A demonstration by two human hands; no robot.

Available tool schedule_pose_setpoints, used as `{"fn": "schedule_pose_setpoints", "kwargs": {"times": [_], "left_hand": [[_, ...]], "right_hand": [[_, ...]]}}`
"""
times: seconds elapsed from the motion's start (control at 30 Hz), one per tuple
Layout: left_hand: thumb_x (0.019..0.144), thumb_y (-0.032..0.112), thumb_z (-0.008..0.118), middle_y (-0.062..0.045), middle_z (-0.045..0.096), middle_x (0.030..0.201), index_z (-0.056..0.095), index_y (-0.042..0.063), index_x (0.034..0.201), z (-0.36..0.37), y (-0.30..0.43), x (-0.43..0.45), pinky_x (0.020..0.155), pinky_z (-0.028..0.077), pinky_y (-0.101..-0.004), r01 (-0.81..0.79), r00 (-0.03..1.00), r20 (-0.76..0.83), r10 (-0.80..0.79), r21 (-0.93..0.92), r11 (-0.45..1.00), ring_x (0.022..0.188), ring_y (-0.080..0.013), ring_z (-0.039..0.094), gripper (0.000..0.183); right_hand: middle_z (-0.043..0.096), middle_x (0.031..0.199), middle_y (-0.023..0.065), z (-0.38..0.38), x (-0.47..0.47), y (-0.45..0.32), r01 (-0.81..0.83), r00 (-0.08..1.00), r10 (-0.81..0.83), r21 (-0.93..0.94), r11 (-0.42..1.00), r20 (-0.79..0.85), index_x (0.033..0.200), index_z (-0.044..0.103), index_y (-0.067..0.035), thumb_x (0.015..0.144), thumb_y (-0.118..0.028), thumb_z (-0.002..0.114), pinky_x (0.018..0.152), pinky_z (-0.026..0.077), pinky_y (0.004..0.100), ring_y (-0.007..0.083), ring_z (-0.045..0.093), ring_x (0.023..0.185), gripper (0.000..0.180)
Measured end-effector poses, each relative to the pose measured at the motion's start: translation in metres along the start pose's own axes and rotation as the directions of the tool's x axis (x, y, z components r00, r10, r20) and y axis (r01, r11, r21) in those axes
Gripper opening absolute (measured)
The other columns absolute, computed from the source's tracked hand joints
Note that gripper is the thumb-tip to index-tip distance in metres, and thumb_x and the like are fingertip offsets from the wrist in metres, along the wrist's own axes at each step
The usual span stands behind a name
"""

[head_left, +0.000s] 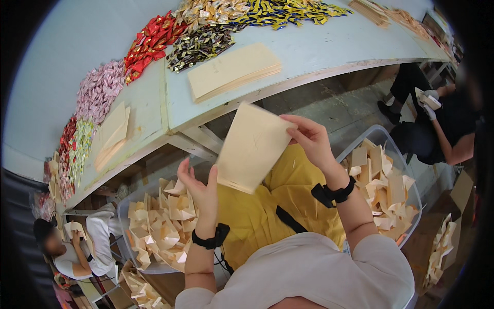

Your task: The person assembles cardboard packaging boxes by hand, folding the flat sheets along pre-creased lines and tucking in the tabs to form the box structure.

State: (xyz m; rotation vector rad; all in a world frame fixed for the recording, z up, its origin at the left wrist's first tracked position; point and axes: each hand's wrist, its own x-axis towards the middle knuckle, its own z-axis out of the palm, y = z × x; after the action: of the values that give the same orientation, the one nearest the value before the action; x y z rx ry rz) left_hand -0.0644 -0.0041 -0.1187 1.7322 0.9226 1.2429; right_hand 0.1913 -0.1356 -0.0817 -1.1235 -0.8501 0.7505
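Note:
A flat cream paper bag or card (254, 148) is held up over my lap, tilted, with faint marks on its face. My right hand (308, 137) pinches its upper right corner between thumb and fingers. At its lower left edge is my left hand (198, 185), thumb and fingers spread; whether the thumb touches the edge I cannot tell. Beyond, a stack of similar cream pieces (235, 71) lies on the white table (308, 50).
Wrapped packets in red (148, 46), pink (100, 89) and dark (202, 44) heaps line the table. Plastic tubs of folded cream pieces stand at left (162, 224) and right (382, 185). One person (73, 251) sits far left, another (436, 139) at right.

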Motion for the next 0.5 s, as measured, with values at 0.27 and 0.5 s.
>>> {"fn": "schedule_pose_setpoints", "kwargs": {"times": [0.27, 0.5], "left_hand": [[0.093, -0.003, 0.057, -0.006, 0.065, 0.108, 0.050, 0.003, 0.133, 0.006, 0.067, 0.041, 0.072, 0.050, -0.0203, 0.303, 0.737, 0.664, -0.124, -0.162, 0.939, 0.084, -0.0075, 0.063, 0.041], [0.091, -0.002, 0.061, -0.002, 0.069, 0.097, 0.071, -0.001, 0.101, 0.009, 0.058, 0.032, 0.063, 0.044, -0.0155, 0.114, 0.805, 0.594, -0.010, -0.138, 0.984, 0.077, -0.0034, 0.060, 0.014]], "right_hand": [[0.071, 0.096, 0.0016, 0.012, 0.008, -0.028, -0.071, 0.925, 0.145, -0.215, 0.974, 0.350, 0.115, 0.070, -0.004, 0.096, 0.000, 0.054, 0.077, 0.050, 0.0234, 0.0056, 0.059, 0.086, 0.025], [0.072, 0.090, 0.0039, 0.010, 0.004, -0.013, -0.007, 0.899, 0.083, -0.177, 0.984, 0.429, 0.108, 0.073, -0.004, 0.089, 0.000, 0.064, 0.075, 0.050, 0.0222, 0.0061, 0.061, 0.081, 0.021]]}}
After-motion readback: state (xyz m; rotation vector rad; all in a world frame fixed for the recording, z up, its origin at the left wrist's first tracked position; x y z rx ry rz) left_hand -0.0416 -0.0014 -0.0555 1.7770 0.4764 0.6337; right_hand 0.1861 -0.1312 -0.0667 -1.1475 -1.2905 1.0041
